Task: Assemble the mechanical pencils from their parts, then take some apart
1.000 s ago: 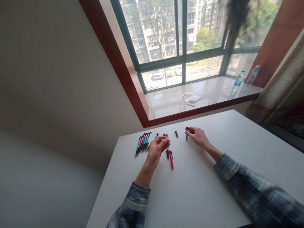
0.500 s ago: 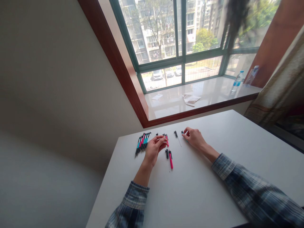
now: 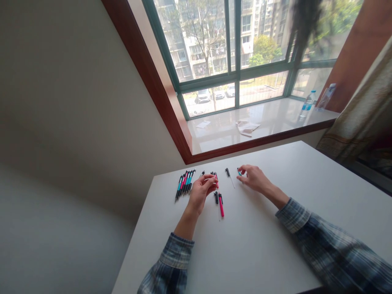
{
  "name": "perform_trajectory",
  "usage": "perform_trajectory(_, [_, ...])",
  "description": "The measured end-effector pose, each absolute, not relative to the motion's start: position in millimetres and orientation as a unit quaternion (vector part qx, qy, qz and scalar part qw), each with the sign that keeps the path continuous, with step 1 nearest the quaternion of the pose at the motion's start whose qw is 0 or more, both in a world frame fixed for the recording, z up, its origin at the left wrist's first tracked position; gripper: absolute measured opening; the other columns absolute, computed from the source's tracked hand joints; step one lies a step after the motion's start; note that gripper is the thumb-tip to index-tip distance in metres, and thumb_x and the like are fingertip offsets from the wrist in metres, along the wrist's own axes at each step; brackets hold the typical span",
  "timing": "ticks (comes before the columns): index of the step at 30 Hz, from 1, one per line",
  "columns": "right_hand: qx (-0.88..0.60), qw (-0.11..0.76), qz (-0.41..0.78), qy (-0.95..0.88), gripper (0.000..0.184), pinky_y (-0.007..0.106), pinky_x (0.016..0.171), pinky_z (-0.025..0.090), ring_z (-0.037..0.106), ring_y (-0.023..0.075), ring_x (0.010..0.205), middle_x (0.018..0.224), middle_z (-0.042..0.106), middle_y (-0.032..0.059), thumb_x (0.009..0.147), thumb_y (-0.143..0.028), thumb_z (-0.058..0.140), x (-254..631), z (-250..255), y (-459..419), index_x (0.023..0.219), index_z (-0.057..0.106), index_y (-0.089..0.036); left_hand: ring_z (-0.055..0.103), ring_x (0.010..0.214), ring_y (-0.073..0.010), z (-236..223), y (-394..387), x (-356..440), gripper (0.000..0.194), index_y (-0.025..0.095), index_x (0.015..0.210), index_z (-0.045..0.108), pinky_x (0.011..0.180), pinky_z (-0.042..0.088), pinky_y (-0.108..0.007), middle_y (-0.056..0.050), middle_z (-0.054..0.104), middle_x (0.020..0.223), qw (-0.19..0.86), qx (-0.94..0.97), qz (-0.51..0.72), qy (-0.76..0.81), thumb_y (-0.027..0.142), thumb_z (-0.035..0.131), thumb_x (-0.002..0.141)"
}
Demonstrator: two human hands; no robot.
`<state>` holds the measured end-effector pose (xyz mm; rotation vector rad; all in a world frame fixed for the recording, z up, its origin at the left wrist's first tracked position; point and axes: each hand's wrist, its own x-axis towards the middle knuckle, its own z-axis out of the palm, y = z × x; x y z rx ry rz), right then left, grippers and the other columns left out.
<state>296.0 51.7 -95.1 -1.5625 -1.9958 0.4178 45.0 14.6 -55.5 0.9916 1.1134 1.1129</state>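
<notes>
From my head camera, my left hand (image 3: pixel 200 192) is clenched around a pink pen barrel (image 3: pixel 216 181), whose upper end pokes out past my fingers and points away from me. My right hand (image 3: pixel 254 178) pinches a small teal pen part (image 3: pixel 239 172), mostly hidden by my fingertips (image 3: pixel 241 178). To the left of my left hand, a row of pens (image 3: pixel 185 184) lies side by side on the white bench (image 3: pixel 254 249), their long axes running away from me. Between my hands, a black pen part (image 3: pixel 228 172) trails a thin refill (image 3: pixel 232 183). Nearer me, a black pen piece (image 3: pixel 216 197) lies just beside a second pink barrel (image 3: pixel 221 206). Beyond the bench, a plastic water bottle (image 3: pixel 307 104) stands upright on the window sill (image 3: pixel 263 110), and a crumpled white cloth (image 3: pixel 247 128) lies there too.
</notes>
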Motion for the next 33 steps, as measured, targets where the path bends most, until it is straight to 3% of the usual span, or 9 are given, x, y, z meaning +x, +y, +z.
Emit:
perform_trajectory(6, [-0.566,0.277,0.173,-0.757,0.019,0.028,0.075,0.049,0.068,0.0191,0.078,0.101,0.075,0.009,0.087,-0.023,0.071,289,-97,47,0.105,0.077,-0.017,0.068,0.076,-0.0136,-56,15,47,0.033,0.015,0.096,0.071,0.081,0.055,-0.029,-0.007,0.075,0.091,0.596,0.426,0.481,0.481,0.034,0.085,0.074])
perform_trajectory(14, [-0.53,0.323,0.184,-0.762,0.021,0.029,0.082,0.05,0.068,0.0193,0.085,0.103,0.073,0.0077,0.091,-0.024,0.069,277,-107,44,0.109,0.077,-0.02,0.067,0.08,-0.0136,-60,13,50,0.034,0.015,0.098,0.072,0.084,0.055,-0.029,-0.006,0.073,0.091,0.599,0.432,0.482,0.47,0.037,0.084,0.075])
perform_trajectory(33, [-0.515,0.349,0.204,-0.756,0.017,0.028,0.079,0.05,0.067,0.0177,0.082,0.102,0.073,0.0055,0.092,-0.023,0.066,272,-104,40,0.106,0.076,-0.023,0.067,0.079,-0.0135,-60,12,54,0.036,0.015,0.097,0.072,0.082,0.053,-0.028,-0.007,0.073,0.093,0.599,0.443,0.469,0.476,0.039,0.085,0.074])
